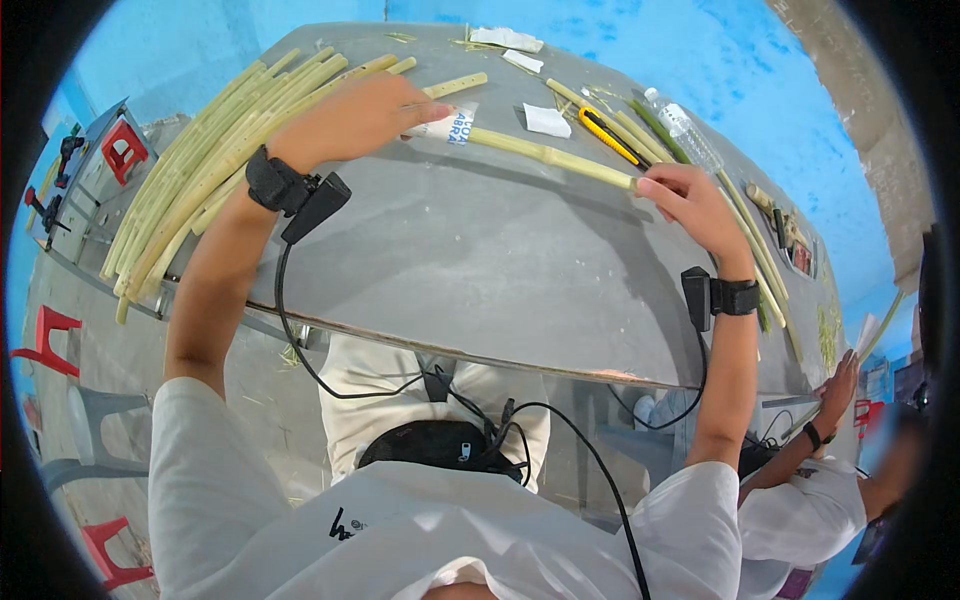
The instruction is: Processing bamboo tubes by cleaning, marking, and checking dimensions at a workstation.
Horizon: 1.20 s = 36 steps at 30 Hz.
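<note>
Grips the white sheet (457,122) around the left part of the stalk (560,158) with curled fingers of the left hand (362,112), over the far left of the table's middle; pinches the stalk's right end between thumb and fingers of the right hand (695,205), right of the table (470,260) centre. Could lose the stalk through a slip of that narrow pinch, or jam the sheet against a raised joint. Might crack the stalk by uneven bending between both ends. Could jolt the knife (612,140), on the table's far right, with a swing of the right hand. Might tip stalks of the bundle (190,185) off the table's left edge by an elbow nudge, given ends jutting past there. Might snag the left cable (345,396) on the table's near edge. Hidden under sheet and left hand: the stalk's left end. Cannot tell the sheet as paper or cloth, nor the knife's blade as out or in. Hard to make out: small items (801,260) at the table's right end. Cut by the dark rim, beyond that end: another person (805,510).
</note>
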### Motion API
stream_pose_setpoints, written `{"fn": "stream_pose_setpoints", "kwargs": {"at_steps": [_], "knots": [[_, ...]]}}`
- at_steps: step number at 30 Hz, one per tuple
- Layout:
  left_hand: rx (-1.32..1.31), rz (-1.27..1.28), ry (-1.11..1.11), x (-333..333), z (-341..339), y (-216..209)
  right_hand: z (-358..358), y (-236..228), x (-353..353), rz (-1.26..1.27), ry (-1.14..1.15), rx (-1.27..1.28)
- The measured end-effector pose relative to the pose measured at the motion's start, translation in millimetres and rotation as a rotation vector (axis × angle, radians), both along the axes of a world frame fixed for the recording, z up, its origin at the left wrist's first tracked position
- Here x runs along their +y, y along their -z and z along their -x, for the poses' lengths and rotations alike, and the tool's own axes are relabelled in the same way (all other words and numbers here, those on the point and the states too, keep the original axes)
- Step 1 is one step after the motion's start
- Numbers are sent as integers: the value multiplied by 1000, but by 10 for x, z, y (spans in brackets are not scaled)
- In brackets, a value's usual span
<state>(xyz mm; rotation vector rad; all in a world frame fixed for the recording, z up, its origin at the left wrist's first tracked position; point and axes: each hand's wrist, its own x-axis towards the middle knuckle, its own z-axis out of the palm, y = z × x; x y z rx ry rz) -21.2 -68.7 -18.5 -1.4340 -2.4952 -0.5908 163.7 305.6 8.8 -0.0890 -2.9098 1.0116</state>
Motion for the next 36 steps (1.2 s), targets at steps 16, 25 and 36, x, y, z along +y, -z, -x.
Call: {"fn": "stream_pose_setpoints", "kwargs": {"at_steps": [16,25,36], "knots": [[5,-45,-135,53,-18,33,8,69,126,-239,-19,221],[177,32,-16,9,40,145,37,114,174,-200,61,141],[-95,-93,-142,51,-30,-105,4,83,169,-237,37,226]]}}
